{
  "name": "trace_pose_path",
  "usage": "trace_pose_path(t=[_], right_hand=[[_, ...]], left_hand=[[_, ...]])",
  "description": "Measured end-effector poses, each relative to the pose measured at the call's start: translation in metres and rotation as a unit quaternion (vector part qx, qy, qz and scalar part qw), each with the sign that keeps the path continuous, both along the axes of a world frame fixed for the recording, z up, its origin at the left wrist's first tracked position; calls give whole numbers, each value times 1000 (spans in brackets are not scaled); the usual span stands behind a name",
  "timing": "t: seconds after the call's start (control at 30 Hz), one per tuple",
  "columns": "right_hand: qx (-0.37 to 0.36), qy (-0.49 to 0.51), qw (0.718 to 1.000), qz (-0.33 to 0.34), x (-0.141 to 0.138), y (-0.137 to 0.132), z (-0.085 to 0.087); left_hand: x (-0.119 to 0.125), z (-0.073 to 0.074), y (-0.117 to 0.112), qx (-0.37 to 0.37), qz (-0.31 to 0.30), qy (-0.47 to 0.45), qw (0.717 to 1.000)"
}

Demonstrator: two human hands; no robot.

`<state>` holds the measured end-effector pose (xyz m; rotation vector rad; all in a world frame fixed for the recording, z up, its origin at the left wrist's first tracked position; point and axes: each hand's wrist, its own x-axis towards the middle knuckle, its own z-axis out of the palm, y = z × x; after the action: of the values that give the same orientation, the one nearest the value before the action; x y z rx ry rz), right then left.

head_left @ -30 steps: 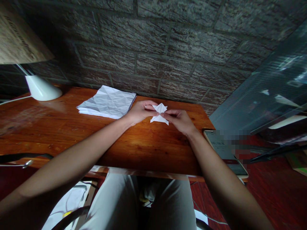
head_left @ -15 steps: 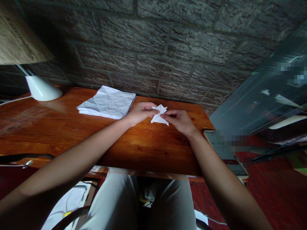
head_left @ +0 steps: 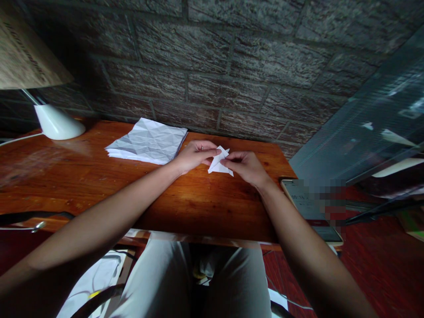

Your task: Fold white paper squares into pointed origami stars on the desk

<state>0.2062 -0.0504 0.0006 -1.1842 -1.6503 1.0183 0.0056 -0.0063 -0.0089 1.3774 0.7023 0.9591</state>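
Observation:
A small piece of folded white paper [head_left: 219, 166], with pointed corners, is held between both hands above the wooden table. My left hand [head_left: 198, 155], with a ring on one finger, pinches its upper left side between thumb and fingers. From the right, my right hand [head_left: 247, 165] grips the paper's right edge with thumb and forefinger. The fingers behind the paper are partly hidden. Left of my left hand lies a stack of creased white paper sheets [head_left: 149, 141].
A lamp with a white base [head_left: 58, 123] stands at the table's [head_left: 198, 212] back left. A tablet [head_left: 309, 207] rests at the right edge. A rough brick wall [head_left: 205, 66] rises behind, and a grey translucent panel [head_left: 361, 115] stands at right.
The left side of the folded paper now looks narrower, with its left flap folded in or tucked out of sight. Both hands have stayed almost in place, the left thumb shifting slightly up.

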Motion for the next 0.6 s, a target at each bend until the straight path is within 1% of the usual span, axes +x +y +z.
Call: trace_pose_path(t=[0.1, 0.2, 0.47, 0.6], right_hand=[[-1, 4, 1000, 19, 1, 0, 1], [-2, 7, 999, 36, 2, 0, 1], [-7, 11, 999, 50, 0, 1, 0], [-1, 2, 999, 55, 1, 0, -1]], left_hand=[[1, -3, 2, -24, 5, -19, 1000], [2, -5, 2, -31, 7, -24, 999], [5, -2, -1, -46, 5, -29, 999], [5, -2, -1, -38, 24, -24, 999]])
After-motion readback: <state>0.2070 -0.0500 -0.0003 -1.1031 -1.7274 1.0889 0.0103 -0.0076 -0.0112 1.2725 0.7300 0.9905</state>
